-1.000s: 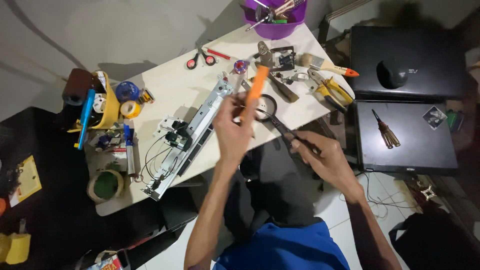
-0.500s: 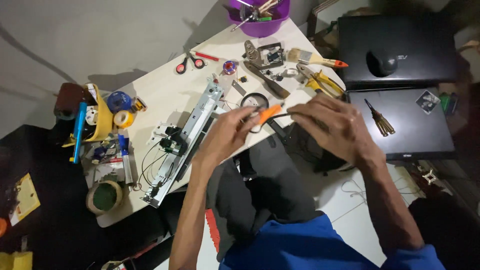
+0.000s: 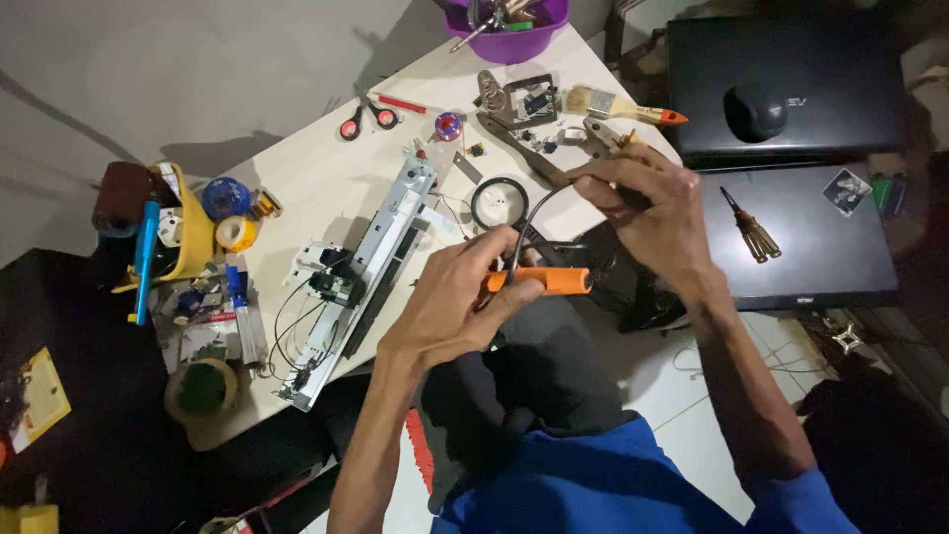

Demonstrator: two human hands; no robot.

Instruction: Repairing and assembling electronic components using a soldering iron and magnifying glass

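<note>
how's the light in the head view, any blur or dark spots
Head view: the pale wooden table is evenly lit, with soft shadows left of the red-handled scissors; the floor at lower left is nearly black; both hands look sharp, the left hand holding an orange-handled tool, the right hand its black cord.

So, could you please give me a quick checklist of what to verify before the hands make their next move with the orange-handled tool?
1. Left hand grips the orange-handled tool: ok, fingers wrap the handle.
2. Right hand holds the dark cord looping up from the tool: ok.
3. Cord free of the black ring on the table: cannot tell, they overlap in the head view.
4. Tool tip visible: cannot tell, hidden behind the hands.
5. Metal rail assembly apart from both hands: ok.
6. Scissors out of the way: ok, at the far edge.
</note>
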